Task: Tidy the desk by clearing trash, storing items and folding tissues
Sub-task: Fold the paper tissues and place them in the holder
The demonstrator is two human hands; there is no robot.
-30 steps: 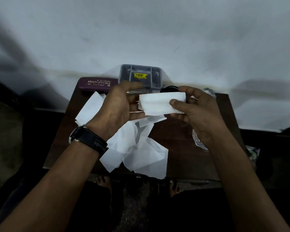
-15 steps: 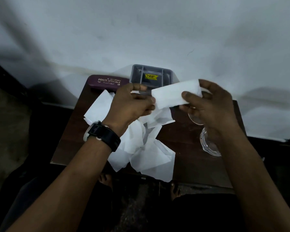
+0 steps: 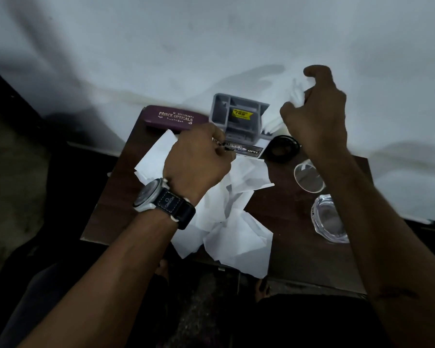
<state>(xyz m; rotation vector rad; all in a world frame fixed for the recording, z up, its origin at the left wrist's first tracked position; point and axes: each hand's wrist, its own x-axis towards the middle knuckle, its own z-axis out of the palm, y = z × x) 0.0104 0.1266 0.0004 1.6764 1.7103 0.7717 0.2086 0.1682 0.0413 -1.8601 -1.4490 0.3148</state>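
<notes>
My right hand (image 3: 317,116) is raised over the back right of the brown desk (image 3: 296,252) and grips a folded white tissue (image 3: 295,92), which is blurred against the white wall. My left hand (image 3: 199,159) hovers lower, over the loose pile of white tissues (image 3: 226,217) in the middle of the desk. Its fingers are curled and I see nothing held in them. The pile spreads from the desk's left-centre to its front edge.
A purple spectacle case (image 3: 173,119) and a grey compartment organiser (image 3: 236,116) stand at the back by the wall. A printed card (image 3: 249,150), a black ring (image 3: 284,148), a clear round lid (image 3: 308,178) and a glass bowl (image 3: 328,219) lie on the right.
My left hand has let go of the folded tissue and dropped toward the pile. My right hand has carried the tissue up and to the right.
</notes>
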